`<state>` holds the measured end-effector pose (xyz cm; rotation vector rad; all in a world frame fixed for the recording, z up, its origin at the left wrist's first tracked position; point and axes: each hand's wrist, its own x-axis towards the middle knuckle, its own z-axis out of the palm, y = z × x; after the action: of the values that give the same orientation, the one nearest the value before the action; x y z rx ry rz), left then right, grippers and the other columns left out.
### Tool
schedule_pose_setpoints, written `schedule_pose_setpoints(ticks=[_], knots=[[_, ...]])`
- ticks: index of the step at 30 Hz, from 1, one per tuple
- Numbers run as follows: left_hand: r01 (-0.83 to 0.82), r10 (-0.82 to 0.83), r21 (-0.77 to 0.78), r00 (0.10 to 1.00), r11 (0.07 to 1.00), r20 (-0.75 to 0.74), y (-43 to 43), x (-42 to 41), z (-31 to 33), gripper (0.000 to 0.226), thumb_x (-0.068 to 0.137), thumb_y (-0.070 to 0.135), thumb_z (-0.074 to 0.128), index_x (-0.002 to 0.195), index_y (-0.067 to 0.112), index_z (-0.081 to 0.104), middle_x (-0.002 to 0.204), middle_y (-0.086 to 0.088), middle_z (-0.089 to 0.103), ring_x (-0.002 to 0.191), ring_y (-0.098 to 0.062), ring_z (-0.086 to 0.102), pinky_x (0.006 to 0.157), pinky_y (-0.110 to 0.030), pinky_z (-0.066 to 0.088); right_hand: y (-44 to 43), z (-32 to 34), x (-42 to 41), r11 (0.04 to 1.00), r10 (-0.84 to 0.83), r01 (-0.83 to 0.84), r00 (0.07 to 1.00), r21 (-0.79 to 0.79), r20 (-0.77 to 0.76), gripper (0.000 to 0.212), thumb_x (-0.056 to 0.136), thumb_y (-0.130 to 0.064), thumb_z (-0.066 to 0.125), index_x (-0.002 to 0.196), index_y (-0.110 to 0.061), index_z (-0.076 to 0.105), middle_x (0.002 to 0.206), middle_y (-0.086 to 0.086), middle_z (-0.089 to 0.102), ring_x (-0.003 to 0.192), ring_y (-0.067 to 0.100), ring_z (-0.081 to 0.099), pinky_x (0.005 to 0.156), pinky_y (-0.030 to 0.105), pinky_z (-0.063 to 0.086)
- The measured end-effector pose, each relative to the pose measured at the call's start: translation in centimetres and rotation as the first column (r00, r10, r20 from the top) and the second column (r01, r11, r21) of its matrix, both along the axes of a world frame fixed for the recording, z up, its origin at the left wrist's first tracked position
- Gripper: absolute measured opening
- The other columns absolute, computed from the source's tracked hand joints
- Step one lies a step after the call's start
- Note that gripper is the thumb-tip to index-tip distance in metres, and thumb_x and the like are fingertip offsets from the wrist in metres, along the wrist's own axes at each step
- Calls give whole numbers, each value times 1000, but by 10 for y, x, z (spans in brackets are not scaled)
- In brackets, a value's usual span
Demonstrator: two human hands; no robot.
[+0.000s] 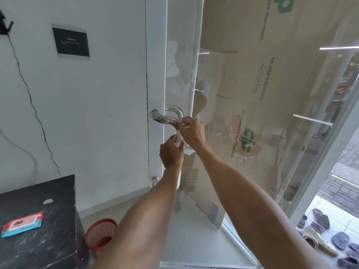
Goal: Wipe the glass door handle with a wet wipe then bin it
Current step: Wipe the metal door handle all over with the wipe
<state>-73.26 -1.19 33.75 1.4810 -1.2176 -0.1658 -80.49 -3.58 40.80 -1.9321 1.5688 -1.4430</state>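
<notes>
Black table (48,220) at near left carries a wipes pack (22,226); red basket (101,236) on the floor beside it. Farther out, left hand (172,153) and right hand (191,133) both pinch a white wet wipe (179,138), right hand pressing it against the chrome handle (167,118) of the glass door (252,113).

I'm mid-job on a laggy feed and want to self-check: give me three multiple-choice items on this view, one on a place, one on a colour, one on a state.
1. Where does the wet wipe pack lie?
A. on the dark table
B. in the basket
C. on the floor

2. What colour is the mesh basket on the floor?
A. blue
B. red
C. white

3. What is the white wipe doing?
A. lying in the basket
B. sealed in the pack
C. held by both hands at the door handle

Key: A, the pack rests on the dark table. B, its mesh is red. C, the left hand and right hand grip it at the door handle.
</notes>
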Motion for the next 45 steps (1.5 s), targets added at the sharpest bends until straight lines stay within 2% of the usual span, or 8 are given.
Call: schedule_pose_setpoints(ticks=[5,10,18,22,29,35,41,45], knots=[[12,-13,21,1000,1000,28,-3,0,-2,32,90,35,64,113,14,71,110,-7,74,101,-32,67,84,-35,53,-6,5,2,998,30,-32,999,-48,-40,31,79,-36,77,83,-6,75,80,12,76,79,28,72,77,45,59],[24,-27,32,996,999,81,0,-1,-16,33,93,33,60,116,10,69,113,-9,73,102,-33,67,82,-34,51,-9,2,-6,996,86,-86,994,-4,-62,36,72,-29,85,96,-5,74,96,8,76,87,19,72,87,36,58],[56,-62,75,994,996,85,-7,5,-24,35,88,43,57,100,12,71,97,-7,76,88,-29,70,75,-38,58,-15,8,-9,993,107,-102,986,53,-127,34,71,-26,85,96,-6,74,93,9,76,87,19,72,87,33,57],[34,-34,3,998,999,62,-17,6,1,38,86,43,63,113,17,68,103,-5,76,92,-26,72,82,-39,58,-17,9,-9,992,112,-100,980,80,-161,34,72,-26,85,99,-8,73,95,7,76,88,19,71,87,34,57],[53,-61,74,992,996,112,-25,7,-20,33,84,46,63,96,16,71,90,-6,76,82,-29,68,71,-38,57,-24,7,-7,994,83,-70,980,78,-179,33,72,-28,84,97,-9,74,93,7,76,89,23,70,87,40,55],[141,-146,147,989,979,22,-24,11,-45,30,83,32,71,77,3,68,78,-15,73,75,-35,66,66,-31,49,-27,7,-5,995,81,-68,977,72,-195,31,73,-27,84,94,-7,74,92,9,75,89,26,69,86,42,55],[197,-190,180,980,964,-57,-22,17,-61,43,82,29,74,117,5,69,110,-15,72,97,-28,70,84,-28,52,-29,8,-6,995,84,-72,975,65,-206,28,72,-27,84,90,-7,74,90,10,75,87,28,69,84,43,56],[167,-153,119,981,979,-121,-19,13,-55,52,78,24,77,126,11,63,101,-9,75,93,-24,71,85,-27,51,-30,8,-8,994,101,-88,972,69,-212,31,72,-27,84,93,-6,75,92,10,76,88,26,70,86,42,56]])
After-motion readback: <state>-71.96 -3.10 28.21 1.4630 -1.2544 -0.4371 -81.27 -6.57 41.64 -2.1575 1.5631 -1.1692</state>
